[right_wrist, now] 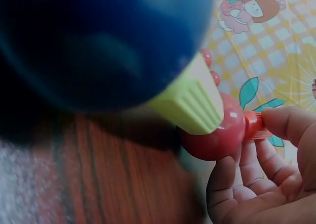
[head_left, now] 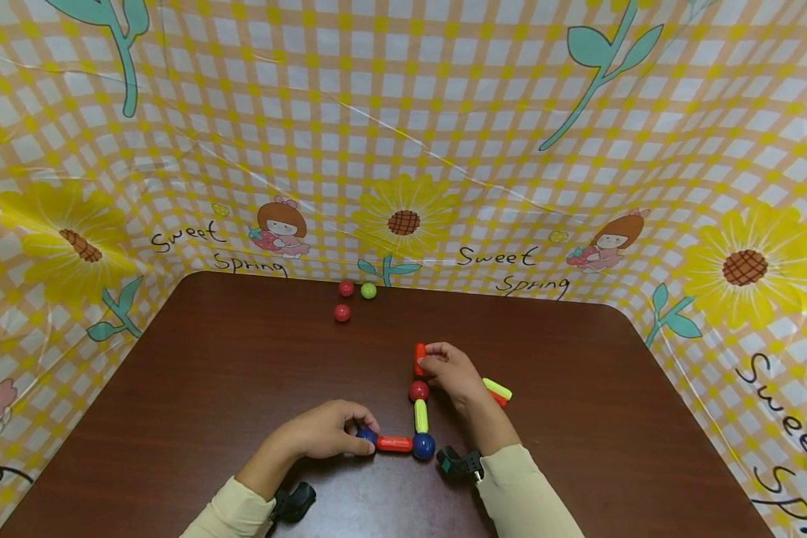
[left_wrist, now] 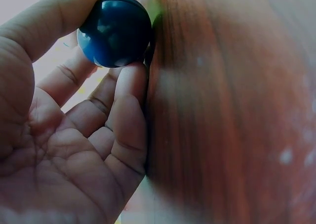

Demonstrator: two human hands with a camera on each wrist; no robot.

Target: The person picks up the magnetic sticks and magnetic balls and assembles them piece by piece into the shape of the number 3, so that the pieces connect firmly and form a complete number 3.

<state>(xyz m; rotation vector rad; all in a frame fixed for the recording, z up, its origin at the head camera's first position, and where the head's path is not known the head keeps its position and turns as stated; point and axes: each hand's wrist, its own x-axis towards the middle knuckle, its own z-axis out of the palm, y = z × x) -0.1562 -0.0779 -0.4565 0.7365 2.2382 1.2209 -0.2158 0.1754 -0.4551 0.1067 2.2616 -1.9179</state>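
Observation:
My left hand (head_left: 324, 430) pinches a dark blue ball (left_wrist: 116, 33) between thumb and fingers at the left end of a joined chain on the table. From that ball a red-orange rod (head_left: 394, 444) runs right to a second blue ball (head_left: 424, 446). A yellow-green rod (head_left: 421, 416) goes up from there to a red ball (head_left: 418, 391). Beyond it, my right hand (head_left: 452, 373) pinches another red-orange rod (head_left: 420, 356) by its sides, lined up with the chain. In the right wrist view this rod's near end is right at the red ball.
Two loose red balls (head_left: 341, 313) and a lime green ball (head_left: 368, 291) lie near the back edge of the brown table (head_left: 242, 351). Behind my right wrist lie a yellow-green rod (head_left: 498, 388) and a red-orange one (head_left: 497, 399). A checked cloth (head_left: 403, 149) hangs around the table.

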